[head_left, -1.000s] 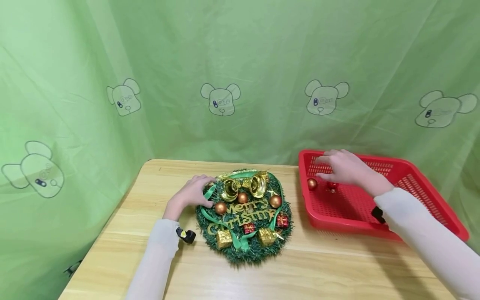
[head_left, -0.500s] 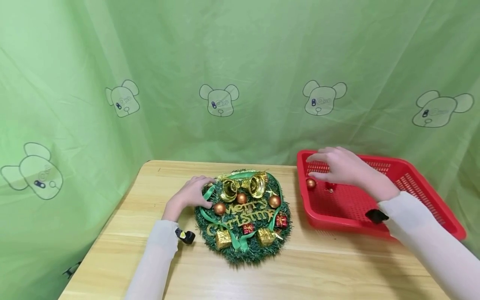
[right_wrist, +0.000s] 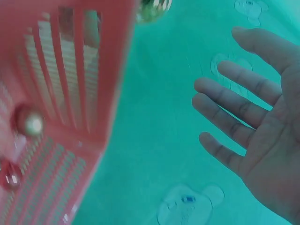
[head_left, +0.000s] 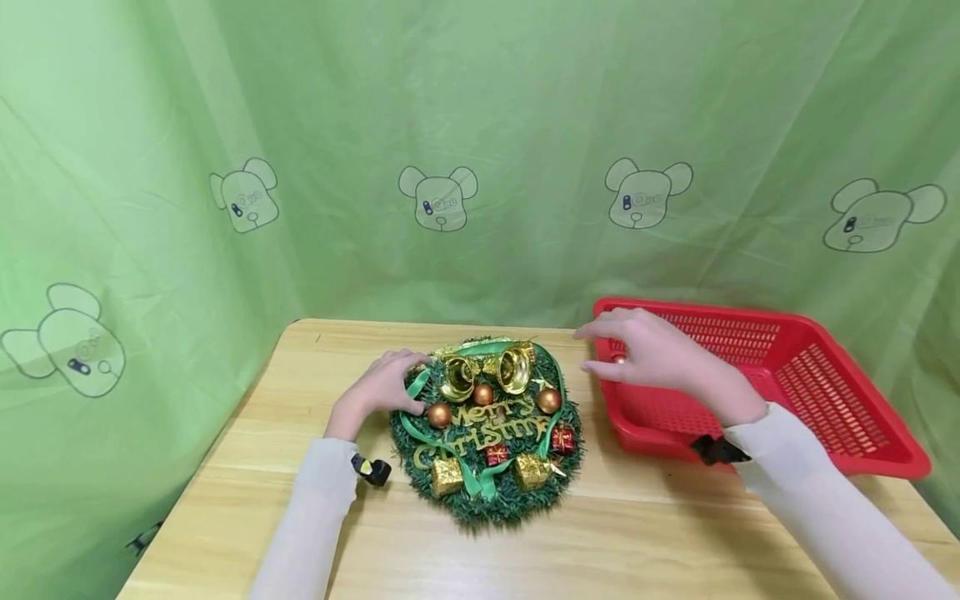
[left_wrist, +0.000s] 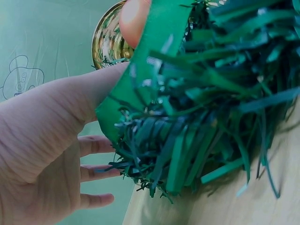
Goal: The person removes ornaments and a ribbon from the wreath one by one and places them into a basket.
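Observation:
A green tinsel Christmas wreath lies on the table, bearing gold bells, copper baubles, small gift boxes and gold "Merry Christmas" lettering. My left hand holds its left edge between thumb and fingers. In the left wrist view the thumb reaches in beside the green ribbon, partly hidden. Bare of any object, my right hand hovers over the left rim of the red plastic basket. Its fingers are extended and spread in the right wrist view.
Inside the basket are a copper bauble and a shiny red ornament. The wooden table meets a green curtain printed with bear heads at its back and left.
My right hand has moved left from above the basket's inside to its left rim, bearing nothing. My left hand and the wreath have stayed in place.

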